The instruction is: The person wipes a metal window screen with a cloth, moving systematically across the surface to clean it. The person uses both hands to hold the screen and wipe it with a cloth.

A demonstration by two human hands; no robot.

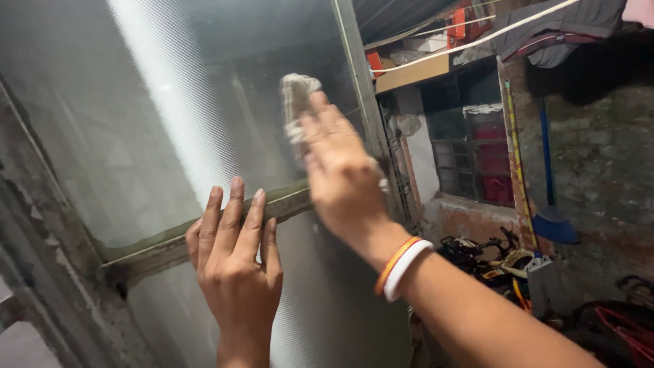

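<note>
I see my right hand (340, 170) pressing a pale cloth (296, 102) flat against the textured glass pane (157, 123) just above the crossbar (170, 245), fingers together, while my left hand (235, 262) lies open-fingered across that crossbar below-left.

Blue broom (550, 204) against brick wall (599, 163); bicycle (501, 262) below barred window (470, 153); clothes (558, 27) on line.

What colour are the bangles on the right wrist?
One orange with a yellow stripe, one white, on the right hand's bangles; the head view shows them.
</note>
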